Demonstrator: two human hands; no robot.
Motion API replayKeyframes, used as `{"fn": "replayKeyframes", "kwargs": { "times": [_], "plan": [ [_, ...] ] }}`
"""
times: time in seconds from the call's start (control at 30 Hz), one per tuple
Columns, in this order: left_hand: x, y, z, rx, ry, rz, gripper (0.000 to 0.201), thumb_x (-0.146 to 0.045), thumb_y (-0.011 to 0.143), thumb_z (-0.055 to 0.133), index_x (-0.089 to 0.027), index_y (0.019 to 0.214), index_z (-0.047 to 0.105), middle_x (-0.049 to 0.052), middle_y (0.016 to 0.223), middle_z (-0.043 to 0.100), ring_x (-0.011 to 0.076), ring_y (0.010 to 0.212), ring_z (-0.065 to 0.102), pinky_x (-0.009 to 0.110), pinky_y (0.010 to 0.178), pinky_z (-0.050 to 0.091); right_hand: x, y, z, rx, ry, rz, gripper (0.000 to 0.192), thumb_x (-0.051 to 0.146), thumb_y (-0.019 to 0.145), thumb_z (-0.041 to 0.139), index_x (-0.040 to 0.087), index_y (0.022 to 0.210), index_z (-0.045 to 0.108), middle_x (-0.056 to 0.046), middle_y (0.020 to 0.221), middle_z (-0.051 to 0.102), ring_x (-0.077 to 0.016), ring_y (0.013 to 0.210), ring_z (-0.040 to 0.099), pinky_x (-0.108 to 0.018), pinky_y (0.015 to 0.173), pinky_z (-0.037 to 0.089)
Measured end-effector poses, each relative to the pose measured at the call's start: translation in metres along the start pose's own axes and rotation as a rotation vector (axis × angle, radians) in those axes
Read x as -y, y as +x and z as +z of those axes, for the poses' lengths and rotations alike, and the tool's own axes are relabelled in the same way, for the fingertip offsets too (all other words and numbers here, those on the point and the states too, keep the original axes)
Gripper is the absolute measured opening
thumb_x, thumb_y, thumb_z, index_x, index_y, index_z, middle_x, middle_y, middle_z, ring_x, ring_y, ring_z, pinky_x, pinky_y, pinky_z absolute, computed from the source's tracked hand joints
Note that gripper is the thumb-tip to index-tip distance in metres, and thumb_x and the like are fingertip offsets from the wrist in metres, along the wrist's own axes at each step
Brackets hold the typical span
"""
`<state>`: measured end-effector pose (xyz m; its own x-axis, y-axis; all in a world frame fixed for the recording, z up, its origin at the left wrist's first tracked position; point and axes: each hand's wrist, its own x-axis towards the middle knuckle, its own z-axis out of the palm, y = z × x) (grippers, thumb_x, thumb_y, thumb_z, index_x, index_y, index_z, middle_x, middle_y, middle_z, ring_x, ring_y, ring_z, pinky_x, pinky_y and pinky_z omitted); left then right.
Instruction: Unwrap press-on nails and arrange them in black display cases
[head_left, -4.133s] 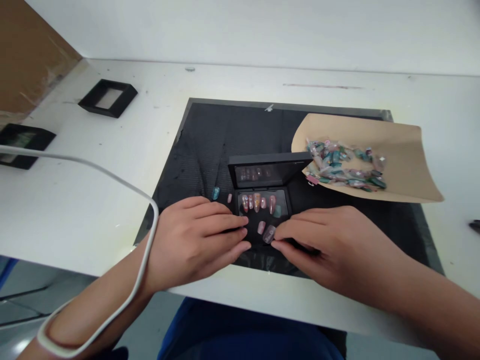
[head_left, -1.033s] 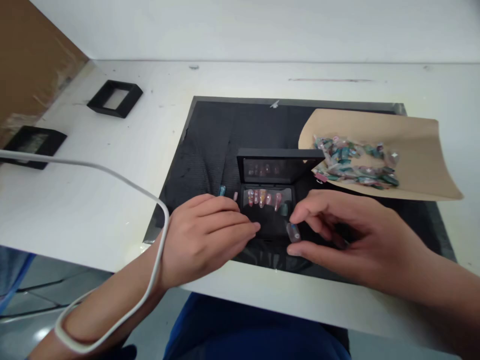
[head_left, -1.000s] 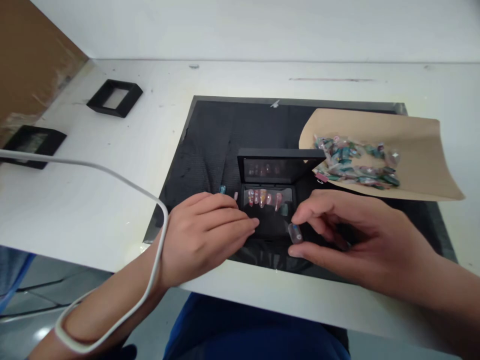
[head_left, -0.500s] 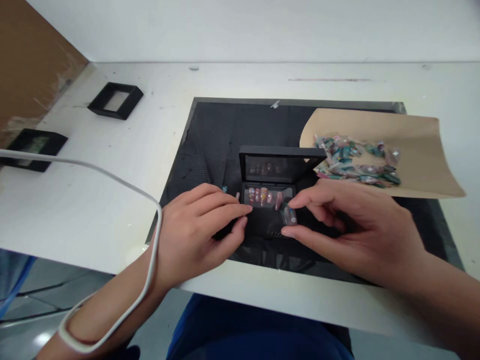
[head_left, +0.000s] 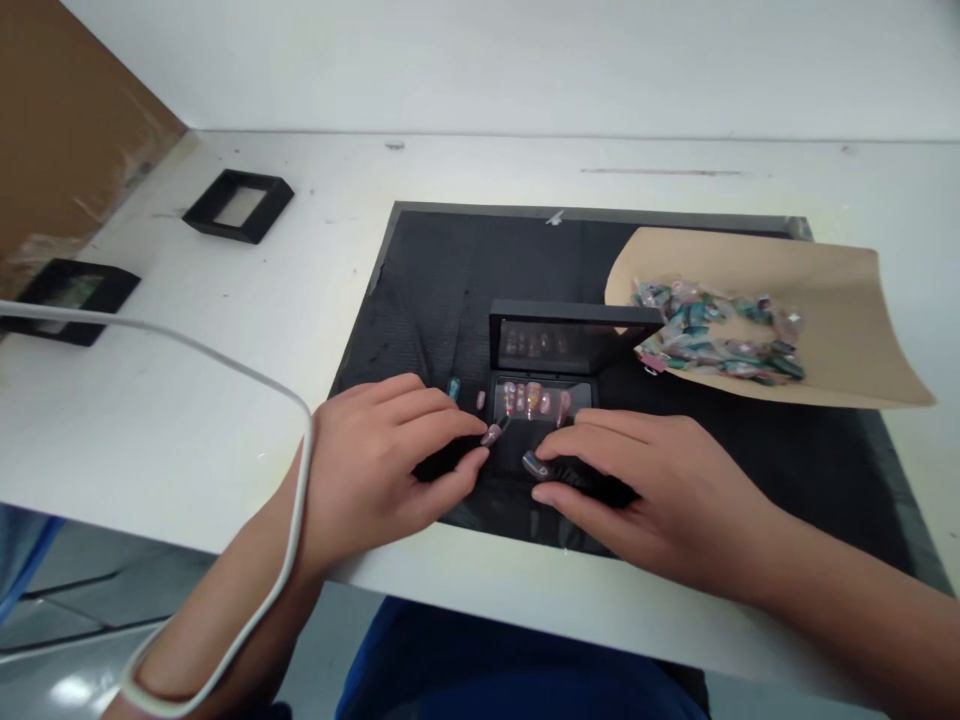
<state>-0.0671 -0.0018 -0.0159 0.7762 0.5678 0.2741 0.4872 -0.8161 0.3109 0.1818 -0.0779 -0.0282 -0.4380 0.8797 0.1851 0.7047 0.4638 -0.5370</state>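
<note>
A small black box [head_left: 501, 352] stands open on a black mat [head_left: 442, 280], its lid upright. A row of decorated press-on nails [head_left: 534, 400] lies in its base. My left hand [head_left: 382, 460] rests at the box's front left corner, thumb and forefinger pinching a pinkish nail [head_left: 491, 435]. At the box's front right, my right hand [head_left: 645, 490] lies low over the base, with a dark bluish nail [head_left: 534, 462] between its thumb and forefinger. Two loose nails, one blue [head_left: 454, 388] and one pink [head_left: 480, 400], lie on the mat left of the box.
A curled sheet of brown paper [head_left: 832, 290] at the right carries a pile of nails [head_left: 712, 330]. Two black frames [head_left: 238, 205] [head_left: 71, 300] sit on the white table at the left, beside cardboard [head_left: 67, 120]. A white cable [head_left: 225, 360] loops over my left forearm.
My right hand has dropped from above the box to its front edge and moved left with the bluish nail. My left hand now pinches a pinkish nail at the box corner.
</note>
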Motion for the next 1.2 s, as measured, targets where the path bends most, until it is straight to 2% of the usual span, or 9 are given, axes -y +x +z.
{"fn": "replayKeyframes", "kwargs": {
  "times": [0.13,0.2,0.3,0.47,0.7,0.93,1.07,1.13,1.2],
  "plan": [
    [0.001,0.000,0.001,-0.018,-0.046,0.042,0.014,-0.028,0.091,0.071,-0.019,0.101,0.074,0.001,0.086,0.078,0.0165,0.075,0.067,0.031,0.068,0.055,-0.004,-0.001,0.001,-0.022,0.045,-0.010,0.027,0.030,0.097,0.064,0.023,0.122,0.066,-0.002,0.099,0.077,-0.0168,0.084,0.072,-0.028,0.067,0.050],
    [0.002,-0.001,0.001,-0.031,-0.054,0.066,0.015,-0.028,0.092,0.070,-0.018,0.102,0.074,0.001,0.086,0.078,0.0159,0.075,0.068,0.030,0.069,0.056,-0.006,-0.002,0.002,-0.019,0.083,-0.039,0.031,0.025,0.098,0.062,0.026,0.129,0.064,0.000,0.096,0.077,-0.0143,0.079,0.071,-0.026,0.065,0.049],
    [0.001,-0.001,0.001,-0.041,-0.055,0.080,0.014,-0.030,0.092,0.070,-0.020,0.100,0.075,0.001,0.087,0.078,0.0158,0.076,0.069,0.030,0.069,0.056,-0.008,0.000,0.004,-0.005,0.158,-0.091,0.030,0.014,0.097,0.059,0.026,0.122,0.070,0.003,0.083,0.074,-0.0096,0.066,0.066,-0.022,0.059,0.045],
    [0.000,-0.001,0.001,-0.048,-0.066,0.081,0.013,-0.030,0.092,0.070,-0.021,0.098,0.076,0.000,0.088,0.078,0.0153,0.077,0.069,0.030,0.071,0.056,-0.006,0.001,0.003,0.001,0.161,-0.090,0.020,0.016,0.098,0.058,0.020,0.106,0.075,0.001,0.080,0.074,-0.0103,0.067,0.065,-0.023,0.061,0.047],
    [0.001,0.000,0.002,-0.021,-0.121,0.132,0.014,-0.029,0.092,0.070,-0.020,0.101,0.075,0.002,0.089,0.078,0.0162,0.077,0.070,0.033,0.078,0.058,-0.005,-0.001,0.002,-0.048,0.006,-0.057,0.025,0.024,0.097,0.061,0.017,0.118,0.073,-0.002,0.085,0.077,-0.0139,0.066,0.067,-0.027,0.058,0.048],
    [0.003,-0.002,-0.001,-0.010,-0.145,0.158,0.036,-0.052,0.092,0.068,-0.019,0.107,0.073,0.003,0.087,0.078,0.0185,0.078,0.070,0.033,0.072,0.056,-0.004,-0.004,-0.001,-0.065,0.054,-0.054,0.015,0.022,0.097,0.062,0.018,0.099,0.076,0.000,0.075,0.077,-0.0129,0.058,0.067,-0.028,0.056,0.047],
    [0.005,-0.006,-0.002,0.007,-0.181,0.135,0.057,-0.066,0.100,0.041,-0.020,0.111,0.072,0.006,0.091,0.077,0.0210,0.085,0.068,0.036,0.077,0.053,-0.004,-0.002,-0.003,-0.129,0.085,-0.113,0.012,0.019,0.096,0.063,0.018,0.101,0.074,0.001,0.072,0.075,-0.0116,0.058,0.066,-0.027,0.056,0.048],
    [0.006,-0.007,-0.004,0.019,-0.202,0.094,0.067,-0.064,0.104,0.022,-0.021,0.114,0.072,0.007,0.095,0.077,0.0223,0.089,0.067,0.038,0.079,0.051,-0.003,-0.002,-0.005,-0.212,0.097,-0.098,0.011,0.018,0.095,0.064,0.018,0.101,0.073,0.002,0.070,0.074,-0.0107,0.056,0.064,-0.026,0.054,0.046],
    [0.005,-0.008,-0.006,0.008,-0.184,0.057,0.069,-0.061,0.105,0.016,-0.020,0.114,0.071,0.007,0.096,0.077,0.0230,0.091,0.067,0.038,0.080,0.050,-0.003,-0.002,-0.006,-0.246,0.077,-0.047,0.011,0.018,0.095,0.064,0.019,0.100,0.073,0.001,0.070,0.074,-0.0101,0.053,0.061,-0.026,0.051,0.044]
  ]
}}
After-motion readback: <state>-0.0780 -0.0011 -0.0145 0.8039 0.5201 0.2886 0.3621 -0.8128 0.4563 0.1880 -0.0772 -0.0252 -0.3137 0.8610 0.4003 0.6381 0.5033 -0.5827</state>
